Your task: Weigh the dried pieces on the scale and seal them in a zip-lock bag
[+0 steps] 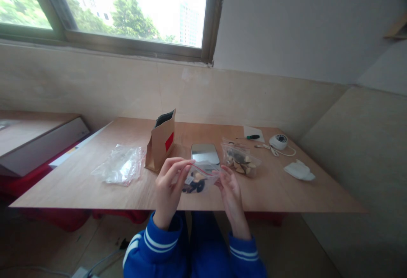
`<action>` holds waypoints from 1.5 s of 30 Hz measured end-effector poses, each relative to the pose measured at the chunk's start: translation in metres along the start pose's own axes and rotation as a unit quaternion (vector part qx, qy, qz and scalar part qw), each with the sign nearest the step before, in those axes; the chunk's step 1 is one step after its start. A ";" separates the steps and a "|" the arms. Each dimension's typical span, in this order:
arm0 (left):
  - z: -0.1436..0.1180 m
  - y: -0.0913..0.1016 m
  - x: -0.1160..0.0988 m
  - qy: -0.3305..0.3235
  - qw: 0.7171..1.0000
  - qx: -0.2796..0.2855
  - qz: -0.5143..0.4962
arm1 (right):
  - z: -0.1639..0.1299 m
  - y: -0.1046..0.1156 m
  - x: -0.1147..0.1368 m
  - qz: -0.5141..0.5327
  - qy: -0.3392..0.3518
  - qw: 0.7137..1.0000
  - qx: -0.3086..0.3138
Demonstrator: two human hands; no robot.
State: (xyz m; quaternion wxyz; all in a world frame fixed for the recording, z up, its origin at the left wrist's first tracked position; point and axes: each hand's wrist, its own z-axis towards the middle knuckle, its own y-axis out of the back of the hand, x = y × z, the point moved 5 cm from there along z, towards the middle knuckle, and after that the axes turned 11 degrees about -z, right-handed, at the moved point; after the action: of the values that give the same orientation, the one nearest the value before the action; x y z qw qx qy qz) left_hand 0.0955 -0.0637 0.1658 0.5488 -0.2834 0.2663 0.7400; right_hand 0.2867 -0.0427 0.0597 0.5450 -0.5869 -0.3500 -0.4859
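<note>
Between my two hands is a small clear zip bag point(203, 176) with a red line along its top edge. Dark and tan pieces lie inside it, along with a small white label. My left hand point(170, 184) pinches the bag's upper left corner, while the fingers of my right hand point(229, 191) grip its right end. Just behind the bag, a scale-like flat tray with a shiny top point(205, 151) rests on the table. To the right of that lies a larger clear bag point(241, 163) of tan and dark pieces.
An open-topped brown paper pouch point(160, 142) stands left of centre, beside a pile of clear empty bags point(122, 165). At the right are a green-handled screwdriver point(253, 136), a white dome camera point(278, 141) with its cable, and a crumpled white sheet point(299, 170). The wooden table point(95, 197) ends at my lap.
</note>
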 end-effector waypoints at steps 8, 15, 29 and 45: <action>-0.010 0.002 0.007 0.062 0.996 -0.059 -0.009 | -0.001 -0.011 -0.015 0.074 -0.029 0.997 0.012; -0.025 0.008 0.045 0.253 0.955 -0.108 -0.111 | -0.003 -0.003 -0.014 -0.020 -0.020 0.999 -0.047; -0.020 -0.011 -0.017 0.045 0.996 -0.078 0.004 | 0.000 -0.016 0.000 -0.029 0.006 0.994 -0.108; -0.032 0.028 0.051 0.273 0.947 -0.125 -0.111 | -0.013 0.002 0.030 -0.260 0.115 0.955 -0.087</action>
State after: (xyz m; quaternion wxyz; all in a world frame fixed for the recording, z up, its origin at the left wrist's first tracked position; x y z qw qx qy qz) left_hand 0.0607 -0.0600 0.1092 0.4939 -0.5685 0.2779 0.5964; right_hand 0.2946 -0.0594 0.0863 0.3827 -0.4610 -0.3821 -0.7036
